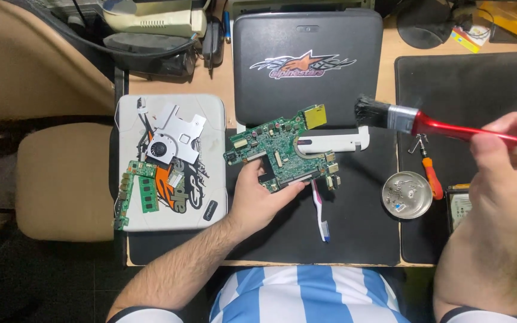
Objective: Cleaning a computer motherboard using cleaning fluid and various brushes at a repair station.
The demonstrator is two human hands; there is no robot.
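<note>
A: Left hand [257, 200] grips circuit board [282, 152] by its 7 o'clock corner, tilted up over the black mat [354, 233]. Why?
B: Exposes its face. Right hand [507, 179] clenches red paintbrush [426, 122], bristles at board's 2 o'clock, apart.

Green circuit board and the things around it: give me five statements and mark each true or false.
1. The left hand holds the green circuit board above the black mat. True.
2. The right hand holds a screwdriver. False: it holds a red-handled paintbrush; the orange-handled screwdriver lies on the mat.
3. The brush bristles are pressed onto the board. False: they are apart from it, off to its right.
4. A round metal dish sits right of the board. True.
5. The cooling fan lies on the black mat. False: it rests on the white laptop cover at left.
</note>
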